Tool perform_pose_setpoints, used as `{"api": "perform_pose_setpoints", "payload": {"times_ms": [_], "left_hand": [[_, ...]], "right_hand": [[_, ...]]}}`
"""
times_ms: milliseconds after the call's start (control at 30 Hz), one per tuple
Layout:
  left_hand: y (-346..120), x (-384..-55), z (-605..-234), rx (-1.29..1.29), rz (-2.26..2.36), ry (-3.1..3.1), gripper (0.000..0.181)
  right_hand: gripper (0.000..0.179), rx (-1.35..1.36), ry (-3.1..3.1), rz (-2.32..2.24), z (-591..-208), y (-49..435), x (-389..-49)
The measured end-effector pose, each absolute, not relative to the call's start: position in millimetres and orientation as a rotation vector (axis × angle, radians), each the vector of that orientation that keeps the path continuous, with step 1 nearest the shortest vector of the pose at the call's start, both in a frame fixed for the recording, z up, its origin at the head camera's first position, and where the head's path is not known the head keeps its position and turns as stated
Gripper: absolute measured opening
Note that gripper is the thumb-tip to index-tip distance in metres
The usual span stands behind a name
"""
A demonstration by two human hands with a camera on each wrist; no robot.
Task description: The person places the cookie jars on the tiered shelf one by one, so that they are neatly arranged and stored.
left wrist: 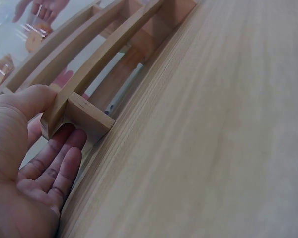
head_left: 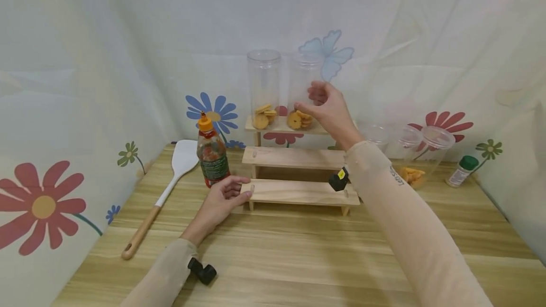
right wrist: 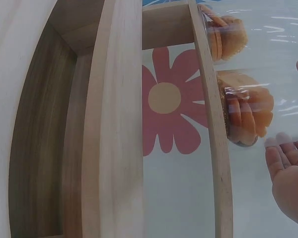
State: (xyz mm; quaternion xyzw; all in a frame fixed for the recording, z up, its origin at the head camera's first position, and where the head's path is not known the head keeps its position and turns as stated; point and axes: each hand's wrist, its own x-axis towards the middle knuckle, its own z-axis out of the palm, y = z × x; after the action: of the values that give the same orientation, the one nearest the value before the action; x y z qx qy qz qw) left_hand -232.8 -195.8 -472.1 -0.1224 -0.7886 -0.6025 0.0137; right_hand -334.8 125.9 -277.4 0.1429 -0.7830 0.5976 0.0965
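Observation:
A tiered wooden rack (head_left: 294,158) stands on the table. My left hand (head_left: 222,198) grips the left end of its lowest step, thumb above and fingers underneath in the left wrist view. On the top step a clear jar (head_left: 304,77) with round sandwich biscuits (right wrist: 246,109) stands upright. My right hand (head_left: 326,105) holds this jar low on its right side, thumb across the front and fingers curved round the far side. A matching jar (head_left: 263,79) of biscuits stands to its left.
Three more clear jars (head_left: 432,143) stand at the right, partly behind my right arm, near a green-capped shaker (head_left: 462,172). A sauce bottle (head_left: 213,155) is left of the rack. Farther left lies a white spatula (head_left: 168,188) with a wooden handle. A flowered curtain (head_left: 162,27) hangs behind.

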Motion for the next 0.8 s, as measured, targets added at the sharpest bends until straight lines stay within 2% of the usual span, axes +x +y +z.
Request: {"api": "perform_pose_setpoints", "payload": {"times_ms": [167,800], "left_hand": [[-194.7,-231.3,-471.1,-0.375,-1.886,-2.455,0.036],[-196.2,-232.2,-472.5,-0.394,-1.880,-2.449,0.037]], "right_hand": [[0.086,0.428,-2.288,1.764,-281.7,132.2,-334.5],[0.078,0.431,-2.144,1.667,-287.5,184.1,-286.7]]}}
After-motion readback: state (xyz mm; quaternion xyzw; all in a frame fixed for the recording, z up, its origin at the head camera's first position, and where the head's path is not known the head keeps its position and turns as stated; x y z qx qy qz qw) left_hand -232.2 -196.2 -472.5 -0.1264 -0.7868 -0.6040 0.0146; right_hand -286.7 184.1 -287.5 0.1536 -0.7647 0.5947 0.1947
